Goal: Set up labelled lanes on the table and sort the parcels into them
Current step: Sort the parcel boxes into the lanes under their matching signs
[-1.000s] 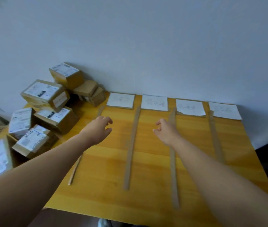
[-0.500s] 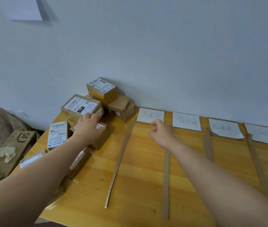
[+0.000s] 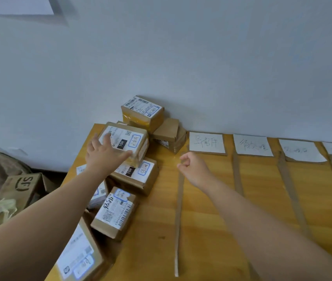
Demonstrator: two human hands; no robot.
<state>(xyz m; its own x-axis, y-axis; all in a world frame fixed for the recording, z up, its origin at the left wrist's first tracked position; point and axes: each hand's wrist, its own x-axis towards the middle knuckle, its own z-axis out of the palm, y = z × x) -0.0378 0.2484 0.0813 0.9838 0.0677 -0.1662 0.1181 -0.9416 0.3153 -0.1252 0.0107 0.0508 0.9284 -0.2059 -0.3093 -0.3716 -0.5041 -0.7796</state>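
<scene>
Several brown parcels with white shipping labels are heaped at the left end of the wooden table (image 3: 211,230). My left hand (image 3: 104,157) lies with fingers spread on the near corner of one stacked parcel (image 3: 129,138), above another parcel (image 3: 138,173). A taped parcel (image 3: 142,110) tops the heap by the wall. My right hand (image 3: 193,167) hovers loosely curled and holds nothing, beside the first cardboard strip (image 3: 179,209). White handwritten lane labels (image 3: 206,142) (image 3: 252,146) (image 3: 301,151) lie along the wall, with further strips (image 3: 237,175) (image 3: 290,191) between the lanes.
More parcels (image 3: 116,211) (image 3: 78,258) lie near the table's front left edge. Plain brown boxes (image 3: 169,132) lean against the wall. On the floor to the left stands an open carton (image 3: 23,185) with crumpled packing paper. A sheet of paper (image 3: 21,5) hangs on the wall.
My view has swung left toward the heap. My left hand has moved from the lane area to the parcels and now up onto the stacked one. My right hand has stayed curled near the first label.
</scene>
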